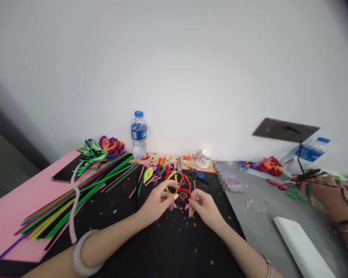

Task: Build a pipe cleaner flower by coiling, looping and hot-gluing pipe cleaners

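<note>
And here's the round red piece (188,191), held just above the black mat (150,251), midway between the two hands. Its green ring and pink middle are already in place inside the red: that much looks done. The right hand (203,207) has its thumb and fingers closed in a pinch on the near right edge. The left hand (159,200) is half curled at the other side, thumb and forefinger parted around the rim; at this size it's hard to say whether it truly grips.

Just behind, a yellow loop (168,181) and an orange-red strand (188,180) stand up, and whether either is joined on can't be made out, so the piece may well be only part finished. Scissors (179,166) lie beyond, near a paper cup (203,159).

Out to the left, plenty is unworked: a long bundle of straight fuzzy stems (84,190) runs across onto the pink sheet (5,231), below a heap of bent ones (94,151). Far right, a co-worker's hand (324,193) is over the grey counter (256,220).
</note>
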A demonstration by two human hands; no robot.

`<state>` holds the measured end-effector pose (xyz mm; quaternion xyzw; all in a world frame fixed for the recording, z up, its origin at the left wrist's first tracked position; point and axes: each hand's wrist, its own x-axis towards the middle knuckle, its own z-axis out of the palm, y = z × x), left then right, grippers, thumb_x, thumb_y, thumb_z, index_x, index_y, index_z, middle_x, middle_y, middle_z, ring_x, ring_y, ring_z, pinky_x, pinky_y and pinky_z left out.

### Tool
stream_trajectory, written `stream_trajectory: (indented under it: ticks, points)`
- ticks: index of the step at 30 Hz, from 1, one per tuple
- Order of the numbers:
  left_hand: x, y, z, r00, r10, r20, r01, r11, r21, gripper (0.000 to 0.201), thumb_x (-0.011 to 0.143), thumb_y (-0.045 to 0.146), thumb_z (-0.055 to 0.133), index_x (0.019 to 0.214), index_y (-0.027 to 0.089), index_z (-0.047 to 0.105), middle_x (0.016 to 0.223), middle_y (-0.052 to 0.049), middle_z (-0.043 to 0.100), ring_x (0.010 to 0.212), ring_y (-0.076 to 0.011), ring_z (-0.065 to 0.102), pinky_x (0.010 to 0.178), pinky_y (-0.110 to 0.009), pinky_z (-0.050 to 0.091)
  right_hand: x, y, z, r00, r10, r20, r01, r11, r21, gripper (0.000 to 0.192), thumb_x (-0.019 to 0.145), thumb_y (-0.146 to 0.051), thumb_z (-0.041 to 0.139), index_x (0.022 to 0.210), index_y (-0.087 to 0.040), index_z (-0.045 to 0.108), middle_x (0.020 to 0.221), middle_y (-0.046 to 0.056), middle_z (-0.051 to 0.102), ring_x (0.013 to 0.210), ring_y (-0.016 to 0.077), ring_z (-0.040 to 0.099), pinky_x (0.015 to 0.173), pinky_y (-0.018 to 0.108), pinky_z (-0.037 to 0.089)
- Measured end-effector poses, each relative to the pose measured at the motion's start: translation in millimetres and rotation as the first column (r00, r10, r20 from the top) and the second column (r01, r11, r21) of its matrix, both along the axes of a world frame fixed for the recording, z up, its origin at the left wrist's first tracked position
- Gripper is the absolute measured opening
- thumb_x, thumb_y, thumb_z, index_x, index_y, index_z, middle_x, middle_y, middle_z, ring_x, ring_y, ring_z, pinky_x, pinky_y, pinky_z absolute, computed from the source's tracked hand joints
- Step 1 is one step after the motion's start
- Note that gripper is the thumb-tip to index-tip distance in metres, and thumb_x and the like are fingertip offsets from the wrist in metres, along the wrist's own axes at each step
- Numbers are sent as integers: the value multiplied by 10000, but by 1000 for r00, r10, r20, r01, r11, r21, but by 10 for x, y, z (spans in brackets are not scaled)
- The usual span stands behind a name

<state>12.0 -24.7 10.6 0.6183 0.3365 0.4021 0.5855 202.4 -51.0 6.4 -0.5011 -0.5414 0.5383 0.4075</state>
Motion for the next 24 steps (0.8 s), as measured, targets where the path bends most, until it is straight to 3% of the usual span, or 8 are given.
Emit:
stream_trajectory:
  ticks: [6,12,24]
  points:
    - [-7,13,-26,999,-15,-33,16,1000,27,272,797,263,559,1056,197,508,1017,-52,549,560,-85,573,533,-233,482,-10,-20,-11,998,62,25,-63,998,7,225,759,-354,597,722,-173,470,596,-12,636,433,111,574,462,232,466]
    - [-19,3,-6,987,-72,-142,94,983,157,251,803,222,553,1049,176,550,859,-35,621,609,-114,588,570,-221,469,-44,-50,55,992,120,27,-119,992,-42,217,745,-334,601,713,-172,459,590,-14,628,408,105,564,418,213,444]
    - [-33,2,-19,970,-59,-236,120,960,255,274,803,170,540,1076,164,561,976,-54,631,629,-100,603,612,-219,498,-23,-47,26,988,151,26,-150,988,-46,223,746,-332,612,714,-164,470,577,-15,618,399,101,558,407,208,441]
